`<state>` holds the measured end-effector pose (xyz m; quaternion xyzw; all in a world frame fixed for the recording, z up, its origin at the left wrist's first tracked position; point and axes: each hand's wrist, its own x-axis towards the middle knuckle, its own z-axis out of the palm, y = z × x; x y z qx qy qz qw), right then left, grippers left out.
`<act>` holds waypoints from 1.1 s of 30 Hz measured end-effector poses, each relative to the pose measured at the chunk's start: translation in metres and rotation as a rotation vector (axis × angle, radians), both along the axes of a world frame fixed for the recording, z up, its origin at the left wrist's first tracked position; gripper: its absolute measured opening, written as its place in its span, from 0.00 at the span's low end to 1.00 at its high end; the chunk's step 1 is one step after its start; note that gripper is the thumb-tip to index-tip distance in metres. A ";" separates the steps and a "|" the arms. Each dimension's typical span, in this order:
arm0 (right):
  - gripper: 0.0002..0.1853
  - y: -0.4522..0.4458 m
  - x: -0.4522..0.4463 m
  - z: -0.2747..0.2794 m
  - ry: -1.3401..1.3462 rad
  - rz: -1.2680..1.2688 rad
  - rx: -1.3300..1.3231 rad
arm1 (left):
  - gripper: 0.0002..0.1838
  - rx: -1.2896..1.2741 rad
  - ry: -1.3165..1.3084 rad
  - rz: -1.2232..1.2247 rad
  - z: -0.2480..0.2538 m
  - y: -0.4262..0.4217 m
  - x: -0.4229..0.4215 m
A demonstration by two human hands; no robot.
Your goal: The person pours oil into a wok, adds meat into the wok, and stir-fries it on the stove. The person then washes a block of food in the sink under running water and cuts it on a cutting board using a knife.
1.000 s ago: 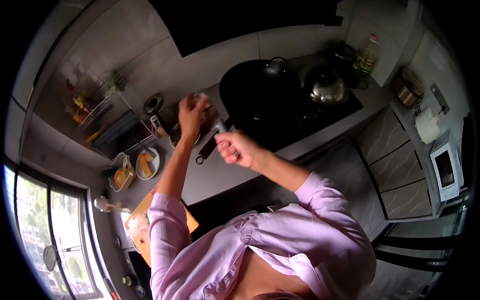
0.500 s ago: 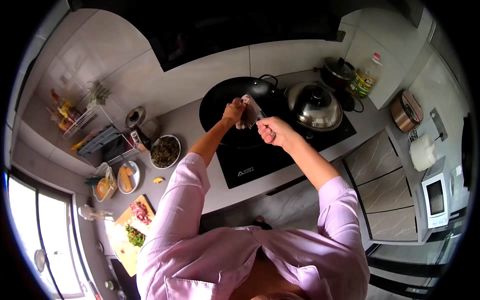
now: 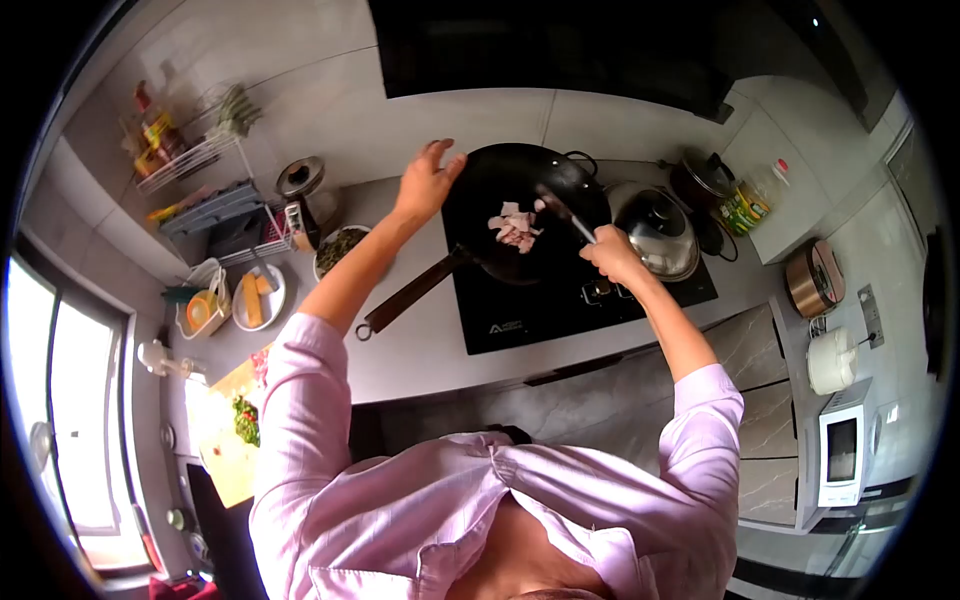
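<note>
My right hand [image 3: 613,255] grips a cleaver [image 3: 570,214] by its handle, the blade tilted over the right part of the black wok [image 3: 500,165]. Pale pink pieces of meat [image 3: 516,228] lie together in the wok's middle. One small piece shows by the blade's far end; I cannot tell whether it sticks to the blade. My left hand [image 3: 428,182] is raised at the wok's left rim, fingers apart, holding nothing. The wok's long handle [image 3: 415,292] points down and left, below my left forearm.
A domed steel lid [image 3: 655,235] sits right of the wok on the black cooktop [image 3: 530,335]. Behind it stand a dark pot [image 3: 700,180] and an oil bottle [image 3: 755,200]. At left are a bowl of dark greens [image 3: 335,250], a white plate [image 3: 275,300] and a cutting board [image 3: 230,470].
My left hand has left the blade and moved left, opening. The cleaver has moved right in my right hand. Meat pieces now show in the wok. The view has shifted.
</note>
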<state>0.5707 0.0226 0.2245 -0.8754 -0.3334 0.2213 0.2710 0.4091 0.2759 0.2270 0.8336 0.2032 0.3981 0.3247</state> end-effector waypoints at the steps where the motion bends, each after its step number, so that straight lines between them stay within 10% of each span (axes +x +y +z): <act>1: 0.13 0.000 -0.007 0.004 -0.123 0.019 0.026 | 0.22 -0.006 -0.007 0.013 0.005 0.001 -0.024; 5: 0.12 0.014 -0.024 0.020 -0.225 0.110 -0.233 | 0.19 -0.150 -0.180 0.071 -0.019 0.021 -0.127; 7: 0.09 0.016 -0.006 -0.016 -0.304 0.082 0.056 | 0.17 -0.211 -0.152 0.204 -0.029 0.015 -0.189; 9: 0.06 0.017 -0.071 0.027 0.359 -0.054 0.389 | 0.16 -0.354 -0.144 0.287 -0.058 0.008 -0.250; 13: 0.05 0.026 -0.184 0.021 0.807 0.035 0.573 | 0.12 -0.369 0.108 0.410 -0.109 -0.047 -0.357; 21: 0.05 0.091 -0.408 -0.056 1.256 0.444 0.010 | 0.10 -0.644 0.051 0.803 -0.181 -0.118 -0.529; 33: 0.07 0.129 -0.559 -0.127 1.289 0.590 -0.275 | 0.08 -0.066 0.381 1.312 -0.205 -0.033 -0.645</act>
